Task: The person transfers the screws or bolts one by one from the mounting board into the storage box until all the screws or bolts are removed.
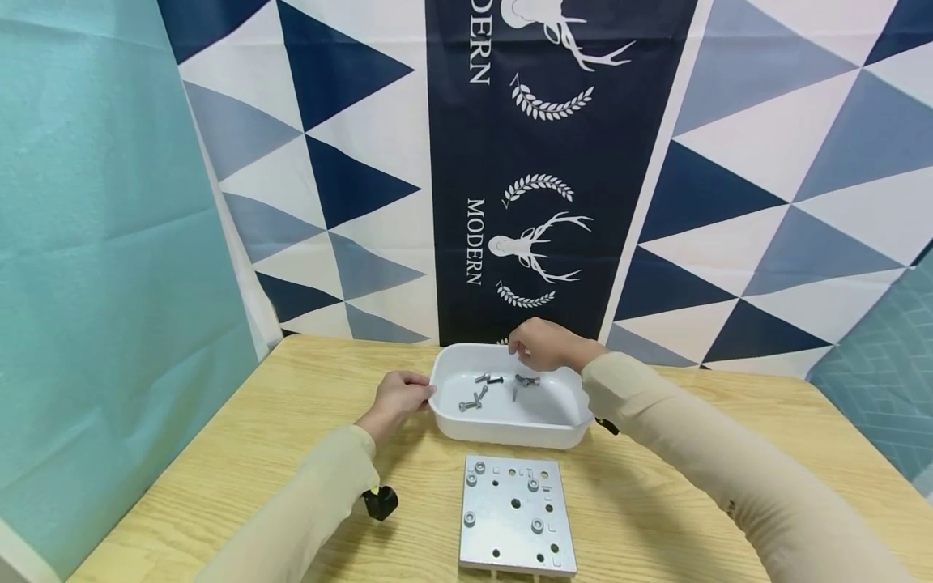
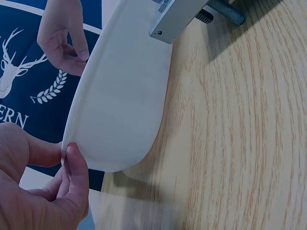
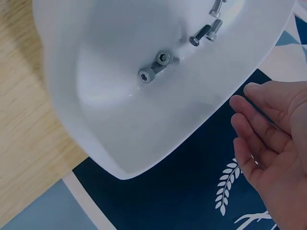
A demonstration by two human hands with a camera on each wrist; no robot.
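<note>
My left hand (image 1: pixel 399 398) pinches the left rim of a white plastic tray (image 1: pixel 510 434) between thumb and fingers, as the left wrist view also shows. Several socket-head screws (image 1: pixel 472 404) lie loose on the tray's floor, most silver and one dark screw (image 1: pixel 495 380). Over the tray's far side is my right hand (image 1: pixel 545 344), its fingers loosely bent. In the right wrist view that right hand (image 3: pixel 273 129) holds nothing, its fingertips close to the rim, near two silver screws (image 3: pixel 156 67) lying one against the other.
In front of the tray, a silver metal plate (image 1: pixel 503 534) with holes carries several screws standing in it. Threaded screw ends (image 2: pixel 225 12) stick out beneath it. A patterned cloth (image 1: pixel 539 146) hangs behind the wooden table (image 1: pixel 306 453).
</note>
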